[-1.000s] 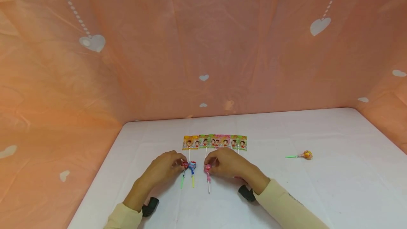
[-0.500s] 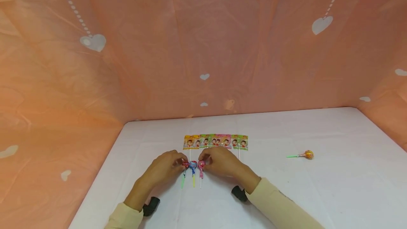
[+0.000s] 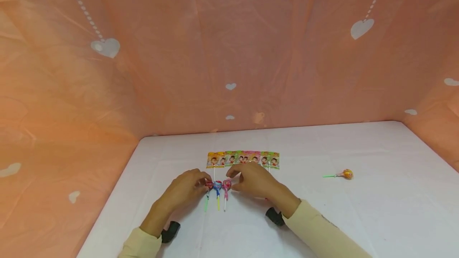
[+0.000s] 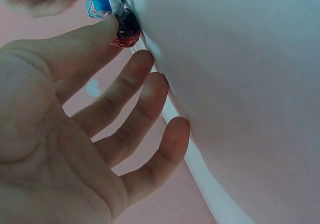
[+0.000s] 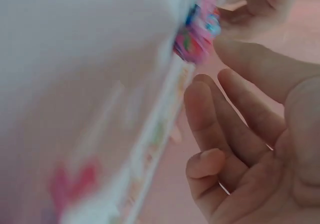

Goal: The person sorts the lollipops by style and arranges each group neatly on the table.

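Note:
Three ball lollipops lie side by side on the white table in the head view, sticks toward me. My left hand point(image 3: 188, 186) pinches the head of the red lollipop point(image 4: 128, 34) between thumb and forefinger, its other fingers loosely bent. The blue lollipop point(image 3: 217, 186) is in the middle, with a yellow stick. At the right of the three lies the pink lollipop point(image 3: 226, 185) on a white stick. My right hand point(image 3: 256, 180) is beside it, thumb and fingers spread apart; the right wrist view shows nothing between them.
Behind the hands runs a row of flat-wrapped lollipops point(image 3: 234, 158) in orange, green and pink, partly hidden by the right hand. Far to the right lies an orange lollipop point(image 3: 347, 174) on a green stick. A blurred pink thing point(image 5: 75, 184) lies near the right wrist.
My right hand has slid the pink lollipop left, up next to the blue one, then let go and drawn back slightly right. The left hand has stayed on the red lollipop.

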{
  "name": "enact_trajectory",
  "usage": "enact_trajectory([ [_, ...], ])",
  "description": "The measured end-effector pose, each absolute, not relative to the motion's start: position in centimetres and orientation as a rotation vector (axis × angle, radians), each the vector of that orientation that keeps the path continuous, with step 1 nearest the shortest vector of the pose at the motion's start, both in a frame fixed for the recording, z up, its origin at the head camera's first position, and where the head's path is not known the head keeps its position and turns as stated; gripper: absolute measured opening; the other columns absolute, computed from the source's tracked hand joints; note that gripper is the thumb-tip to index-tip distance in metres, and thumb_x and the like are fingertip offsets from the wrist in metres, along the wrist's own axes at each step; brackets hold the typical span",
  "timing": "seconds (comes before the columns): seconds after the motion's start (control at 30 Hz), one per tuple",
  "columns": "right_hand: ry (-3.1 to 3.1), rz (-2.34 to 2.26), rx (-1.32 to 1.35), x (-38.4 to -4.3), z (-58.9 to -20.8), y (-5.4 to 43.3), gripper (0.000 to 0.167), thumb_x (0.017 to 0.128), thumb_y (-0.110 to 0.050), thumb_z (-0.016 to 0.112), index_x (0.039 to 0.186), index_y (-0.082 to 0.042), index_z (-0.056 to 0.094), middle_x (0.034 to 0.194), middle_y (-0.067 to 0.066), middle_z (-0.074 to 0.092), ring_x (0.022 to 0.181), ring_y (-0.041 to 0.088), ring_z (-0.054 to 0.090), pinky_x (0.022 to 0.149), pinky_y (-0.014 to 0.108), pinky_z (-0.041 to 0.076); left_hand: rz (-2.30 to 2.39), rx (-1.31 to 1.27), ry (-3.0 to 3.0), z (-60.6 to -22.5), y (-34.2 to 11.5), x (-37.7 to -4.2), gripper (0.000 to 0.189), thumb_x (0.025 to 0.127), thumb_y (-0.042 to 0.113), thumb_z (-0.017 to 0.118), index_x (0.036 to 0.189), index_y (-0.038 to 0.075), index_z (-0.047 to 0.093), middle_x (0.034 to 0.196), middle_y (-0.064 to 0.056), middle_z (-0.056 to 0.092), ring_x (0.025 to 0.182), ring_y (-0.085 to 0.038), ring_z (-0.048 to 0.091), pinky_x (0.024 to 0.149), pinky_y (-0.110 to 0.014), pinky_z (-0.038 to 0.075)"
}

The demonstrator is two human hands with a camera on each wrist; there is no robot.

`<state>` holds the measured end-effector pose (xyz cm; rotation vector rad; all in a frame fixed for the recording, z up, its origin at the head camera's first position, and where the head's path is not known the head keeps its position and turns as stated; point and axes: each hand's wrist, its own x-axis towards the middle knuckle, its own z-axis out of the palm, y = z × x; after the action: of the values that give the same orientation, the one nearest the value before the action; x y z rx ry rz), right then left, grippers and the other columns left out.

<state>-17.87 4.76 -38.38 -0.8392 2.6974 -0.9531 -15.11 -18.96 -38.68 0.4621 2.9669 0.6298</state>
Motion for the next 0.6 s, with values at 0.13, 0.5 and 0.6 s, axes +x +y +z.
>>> enact_trajectory([
  [0.13,2.727,-0.919,-0.827,-17.6,-37.0,6.7,0.025,0.085,-0.021,0.077,0.110,-0.016,0.073,0.101,-0.004,0.074,0.079,0.006,0.058,0.071,0.027,0.047,0.634,0.454,2.966,-38.6,-18.9,-15.0,0.015,0.088,0.012,0.073,0.102,0.019,0.073,0.088,0.006,0.065,0.084,-0.011,0.058,0.077,-0.035,0.049],
  [0.5,2.782,-0.811,-0.822,-15.6,-36.1,14.9,0.021,0.089,-0.023,0.071,0.109,-0.017,0.073,0.102,-0.007,0.073,0.081,0.002,0.057,0.066,0.022,0.044,0.643,0.422,2.959,-38.5,-18.8,-15.0,0.015,0.089,0.014,0.073,0.103,0.020,0.073,0.088,0.007,0.064,0.083,-0.011,0.057,0.077,-0.036,0.049],
  [0.6,2.801,-0.782,-0.807,-14.8,-36.7,16.1,0.019,0.089,-0.022,0.070,0.107,-0.019,0.074,0.097,-0.011,0.071,0.081,0.002,0.056,0.066,0.022,0.044,0.640,0.429,2.954,-38.5,-18.9,-15.0,0.015,0.088,0.014,0.074,0.102,0.020,0.073,0.088,0.007,0.064,0.083,-0.011,0.057,0.077,-0.035,0.049],
])
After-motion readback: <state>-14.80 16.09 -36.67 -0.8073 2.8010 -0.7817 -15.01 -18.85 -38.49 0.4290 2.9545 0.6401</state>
